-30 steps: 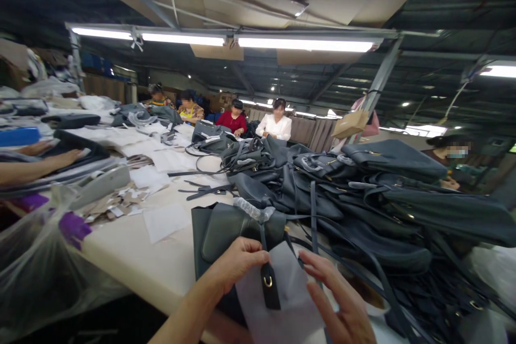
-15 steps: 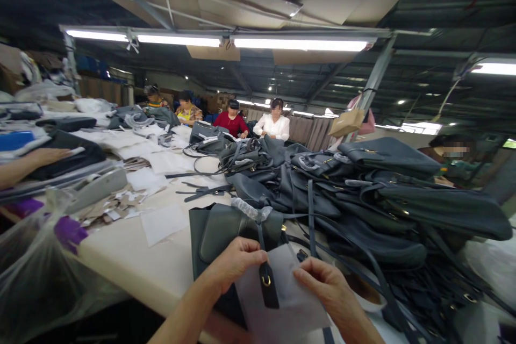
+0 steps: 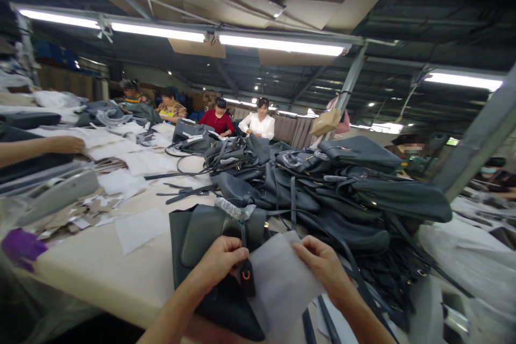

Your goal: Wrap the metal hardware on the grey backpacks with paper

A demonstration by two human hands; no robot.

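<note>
A dark green leather bag (image 3: 183,247) lies at the table's front edge, its handle (image 3: 234,208) wrapped in clear plastic. My left hand (image 3: 226,255) pinches a narrow strap that hangs over the bag and ends in a dark leather tag (image 3: 247,285) with a small metal ring. Between the thumb and fingers of my right hand (image 3: 316,260) is the upper corner of a translucent white sheet (image 3: 282,285). The sheet hangs to the right of the tag, overlapping the bag's right side.
Dark bags (image 3: 290,193) with straps are heaped behind and to the right. Paper scraps (image 3: 86,212) and white sheets (image 3: 139,228) lie on the table (image 3: 100,269) at left. Another person's arm (image 3: 44,145) reaches in from the left. Several people sit across the table.
The view has turned to the right. My right hand has drawn the sheet rightward, so the tag now hangs at its left edge. My left hand still pinches the strap.
</note>
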